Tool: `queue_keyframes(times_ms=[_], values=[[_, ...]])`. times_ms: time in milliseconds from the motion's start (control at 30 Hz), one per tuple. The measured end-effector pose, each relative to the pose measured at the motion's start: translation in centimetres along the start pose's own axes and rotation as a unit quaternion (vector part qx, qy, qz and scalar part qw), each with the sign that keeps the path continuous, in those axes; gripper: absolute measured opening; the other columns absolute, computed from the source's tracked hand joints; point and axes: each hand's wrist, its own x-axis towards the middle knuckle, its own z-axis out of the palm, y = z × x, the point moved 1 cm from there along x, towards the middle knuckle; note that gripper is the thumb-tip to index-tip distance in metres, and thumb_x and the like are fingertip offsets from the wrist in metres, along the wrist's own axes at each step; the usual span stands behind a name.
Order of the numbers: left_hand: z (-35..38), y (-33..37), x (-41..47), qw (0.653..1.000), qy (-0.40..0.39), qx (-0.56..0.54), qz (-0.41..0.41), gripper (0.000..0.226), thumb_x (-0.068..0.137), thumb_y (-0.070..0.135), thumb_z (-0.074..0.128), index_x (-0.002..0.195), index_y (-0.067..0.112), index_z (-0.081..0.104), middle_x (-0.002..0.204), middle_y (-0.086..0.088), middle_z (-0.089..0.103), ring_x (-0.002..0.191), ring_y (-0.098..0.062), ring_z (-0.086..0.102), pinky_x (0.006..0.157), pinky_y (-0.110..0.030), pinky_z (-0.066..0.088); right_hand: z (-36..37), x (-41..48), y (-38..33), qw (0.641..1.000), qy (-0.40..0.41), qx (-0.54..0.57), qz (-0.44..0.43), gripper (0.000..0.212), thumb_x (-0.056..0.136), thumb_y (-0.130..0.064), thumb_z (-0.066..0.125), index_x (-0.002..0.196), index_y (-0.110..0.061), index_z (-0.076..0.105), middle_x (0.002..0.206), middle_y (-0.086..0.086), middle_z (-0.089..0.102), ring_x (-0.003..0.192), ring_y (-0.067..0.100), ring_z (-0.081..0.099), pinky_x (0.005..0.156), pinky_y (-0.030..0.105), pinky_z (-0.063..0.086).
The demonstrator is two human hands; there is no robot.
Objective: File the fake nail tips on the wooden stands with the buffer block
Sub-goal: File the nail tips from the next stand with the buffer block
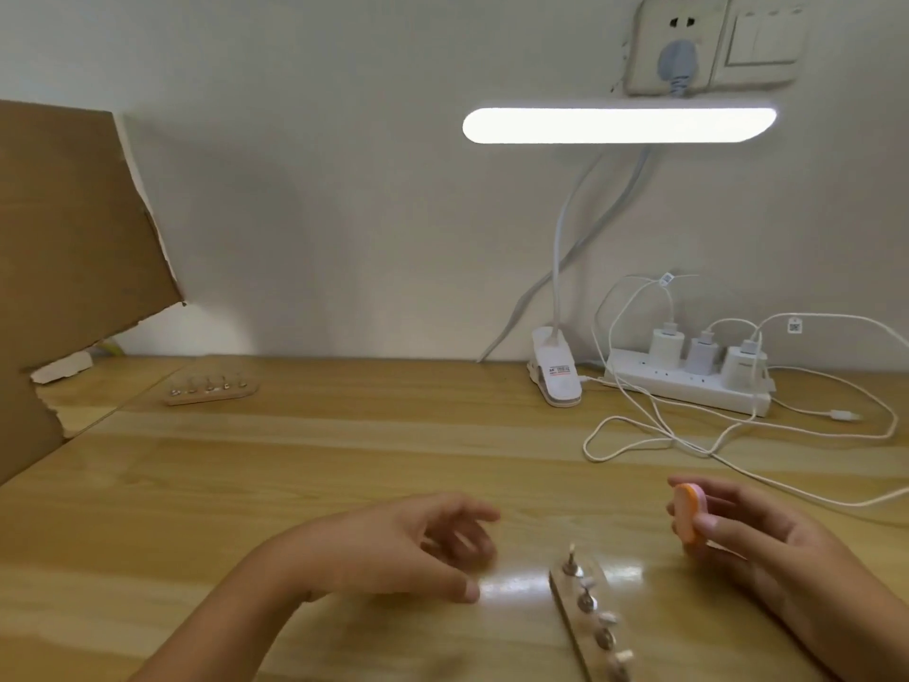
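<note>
Observed on desk (295, 460): near wooden stand (570, 607), lying between the hands, carrying a row of fake nail tips (608, 618) on metal pegs. Observed far left, by the wall: second wooden stand (211, 390), well apart from both hands, likewise loaded.

Right hand (767, 548): pinching the orange-and-pink buffer block (687, 515) between thumb and fingers, raised off the desk, just right of the stand's far end, touching no tip.

Left hand (418, 543): blurred, fingers loosely curled, holding nothing as far as can be told, hovering just left of the stand, no contact.

Judged step: bringing block to a first tip; no filing contact yet.

Recommended:
- Press the left hand on bare wood of the near stand before any stroke, to prevent sliding on the glossy desk.
- Lay the block's flat face along the free edge of one tip, clear of the peg.
- Stroke lightly, one direction only; expect thin tips to flex or pop off under force.
- Work down the row, then fetch the second stand.
</note>
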Motion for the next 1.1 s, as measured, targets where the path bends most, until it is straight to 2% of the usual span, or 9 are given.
queue_keyframes(times_ms=[67, 167, 400, 533, 700, 800, 900, 1000, 1100], values=[[1.2, -0.2, 1.1, 0.985, 0.09, 0.147, 0.018, 0.068, 0.079, 0.041, 0.076, 0.137, 0.046, 0.041, 0.129, 0.039, 0.037, 0.125, 0.013, 0.033, 0.109, -0.015, 0.029, 0.2, 0.2, 0.3, 0.997, -0.005, 0.068, 0.027, 0.034, 0.071, -0.002, 0.06, 0.097, -0.014, 0.079, 0.097, 0.019, 0.073, 0.08, 0.018, 0.073, 0.063, 0.023, 0.059], [3.5, -0.1, 2.4, 0.972, 0.092, 0.196, 0.087, 0.062, 0.078, 0.051, 0.073, 0.133, 0.052, 0.044, 0.127, 0.044, 0.03, 0.129, 0.018, 0.016, 0.107, -0.006, 0.015, 0.0, 0.5, 0.1, 0.988, -0.022, 0.145, 0.057, 0.034, 0.072, -0.003, 0.059, 0.099, -0.01, 0.078, 0.099, 0.021, 0.072, 0.081, 0.019, 0.073, 0.063, 0.024, 0.059], [7.8, 2.5, 4.6, 0.961, 0.199, 0.096, 0.166, 0.019, 0.082, 0.03, 0.077, 0.096, 0.039, 0.068, 0.099, 0.015, 0.065, 0.097, 0.008, 0.048, 0.08, -0.006, 0.034, -0.8, 0.5, -0.6, 0.963, -0.062, 0.244, 0.091, 0.044, 0.07, -0.007, 0.066, 0.114, -0.006, 0.072, 0.111, 0.018, 0.069, 0.09, 0.022, 0.072, 0.072, 0.029, 0.06], [9.4, 4.2, 5.3, 0.969, 0.149, 0.073, 0.185, 0.012, 0.081, 0.031, 0.078, 0.086, 0.037, 0.07, 0.091, 0.018, 0.066, 0.091, 0.004, 0.05, 0.076, -0.008, 0.035, -0.7, 0.5, -0.7, 0.962, -0.085, 0.244, 0.091, 0.041, 0.081, -0.005, 0.06, 0.121, -0.012, 0.069, 0.114, 0.016, 0.069, 0.092, 0.023, 0.071, 0.073, 0.032, 0.06], [10.2, 5.5, 5.8, 0.977, 0.093, 0.06, 0.184, 0.018, 0.08, 0.032, 0.078, 0.093, 0.037, 0.068, 0.078, 0.03, 0.062, 0.091, 0.013, 0.051, 0.074, -0.003, 0.035, -0.4, 0.3, -0.9, 0.966, -0.112, 0.216, 0.09, 0.048, 0.078, -0.006, 0.069, 0.125, -0.015, 0.066, 0.118, 0.014, 0.068, 0.099, 0.027, 0.07, 0.076, 0.035, 0.06], [10.5, 5.3, 5.8, 0.98, 0.104, 0.035, 0.167, 0.01, 0.078, 0.034, 0.079, 0.078, 0.038, 0.07, 0.086, 0.022, 0.067, 0.093, 0.01, 0.052, 0.075, -0.005, 0.036, -0.2, 0.0, -1.0, 0.965, -0.13, 0.209, 0.093, 0.049, 0.075, -0.009, 0.07, 0.123, -0.017, 0.067, 0.12, 0.015, 0.068, 0.102, 0.029, 0.07, 0.076, 0.034, 0.06], [10.7, 5.2, 5.9, 0.983, 0.09, -0.075, 0.144, 0.011, 0.078, 0.029, 0.079, 0.072, 0.033, 0.071, 0.077, 0.016, 0.07, 0.075, 0.009, 0.061, 0.071, -0.009, 0.042, -0.2, -0.2, -0.9, 0.963, -0.138, 0.213, 0.087, 0.043, 0.081, -0.004, 0.068, 0.122, -0.017, 0.068, 0.124, 0.018, 0.066, 0.107, 0.033, 0.068, 0.074, 0.032, 0.06], [10.9, 5.0, 6.1, 0.966, 0.158, -0.16, 0.128, 0.008, 0.073, 0.036, 0.074, 0.079, 0.031, 0.071, 0.081, 0.006, 0.074, 0.072, -0.002, 0.061, 0.069, -0.016, 0.045, 0.0, -0.2, -0.7, 0.968, -0.111, 0.214, 0.063, 0.037, 0.084, 0.002, 0.062, 0.116, -0.014, 0.07, 0.124, 0.022, 0.065, 0.113, 0.037, 0.065, 0.077, 0.029, 0.059], [10.9, 4.8, 6.1, 0.947, 0.192, -0.212, 0.145, 0.006, 0.078, 0.025, 0.076, 0.083, 0.026, 0.072, 0.086, 0.003, 0.076, 0.077, -0.008, 0.062, 0.07, -0.017, 0.044, 0.6, -0.3, -0.7, 0.983, -0.082, 0.164, 0.011, 0.025, 0.078, -0.013, 0.073, 0.103, -0.016, 0.073, 0.118, 0.019, 0.068, 0.112, 0.035, 0.066, 0.081, 0.028, 0.058]])
